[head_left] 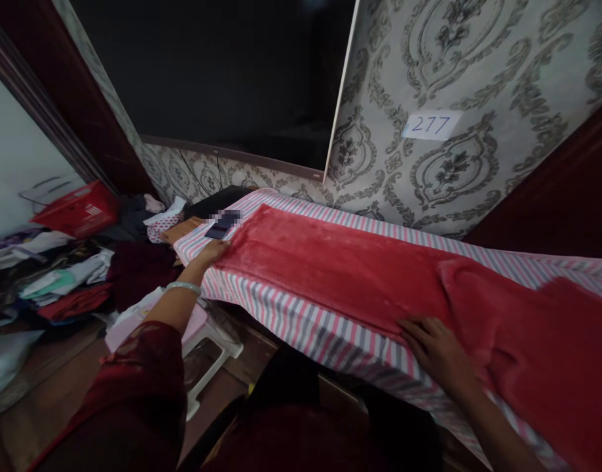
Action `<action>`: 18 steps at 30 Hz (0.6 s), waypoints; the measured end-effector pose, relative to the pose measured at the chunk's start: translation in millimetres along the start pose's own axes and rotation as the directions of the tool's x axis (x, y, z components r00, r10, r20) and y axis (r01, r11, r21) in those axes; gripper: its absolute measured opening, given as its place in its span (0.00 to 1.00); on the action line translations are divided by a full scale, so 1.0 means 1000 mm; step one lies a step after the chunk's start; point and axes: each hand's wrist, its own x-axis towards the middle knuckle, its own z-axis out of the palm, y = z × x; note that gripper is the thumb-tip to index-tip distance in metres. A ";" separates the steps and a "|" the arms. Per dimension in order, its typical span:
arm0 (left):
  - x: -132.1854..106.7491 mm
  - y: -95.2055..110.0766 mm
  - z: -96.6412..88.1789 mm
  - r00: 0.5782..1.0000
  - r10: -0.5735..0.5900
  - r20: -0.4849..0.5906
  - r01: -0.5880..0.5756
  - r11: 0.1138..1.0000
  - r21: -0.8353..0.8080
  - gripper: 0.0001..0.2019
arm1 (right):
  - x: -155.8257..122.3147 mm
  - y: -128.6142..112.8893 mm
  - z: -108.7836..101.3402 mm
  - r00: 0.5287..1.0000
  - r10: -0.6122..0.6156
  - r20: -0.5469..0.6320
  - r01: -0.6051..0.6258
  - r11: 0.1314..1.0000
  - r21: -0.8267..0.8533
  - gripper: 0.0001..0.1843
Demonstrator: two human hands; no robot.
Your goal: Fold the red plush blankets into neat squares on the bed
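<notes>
A plush red blanket (330,259) lies along a long surface covered by a pink, grey and white striped cloth (301,313). Its left part is flat with a straight front edge, while folds and creases run through the right part. At the blanket's left front corner, my left hand (213,253) is closed, its fingertips partly hidden. My right hand (435,347) has thumb and fingers closed on the front edge, right of the middle. Just beyond my left hand lies a dark phone (222,226) on the striped cloth.
Piled clothes (69,282) and a red basket (79,208) are at left. A pale plastic stool (212,351) stands below my left arm. Behind the surface, a large dark television (222,78) hangs on the patterned wall, with a paper marked 277 (432,124) beside it.
</notes>
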 end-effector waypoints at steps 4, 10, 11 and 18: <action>0.000 0.004 0.000 0.999 -0.004 0.053 -0.002 0.995 0.100 0.16 | -0.003 0.005 0.002 0.996 -0.023 0.092 0.030 0.996 -0.079 0.19; -0.003 0.008 0.001 0.999 0.015 0.041 -0.023 0.982 0.190 0.13 | -0.017 0.011 -0.004 0.999 -0.033 0.012 0.035 0.984 -0.173 0.18; -0.004 0.008 0.000 0.999 0.019 0.041 -0.027 0.980 0.199 0.13 | -0.019 0.012 -0.005 0.999 -0.040 0.012 0.041 0.983 -0.176 0.18; -0.006 0.009 0.001 0.999 0.041 0.018 -0.044 0.968 0.246 0.11 | -0.018 0.018 -0.009 0.982 0.182 0.055 -0.161 0.949 -0.270 0.25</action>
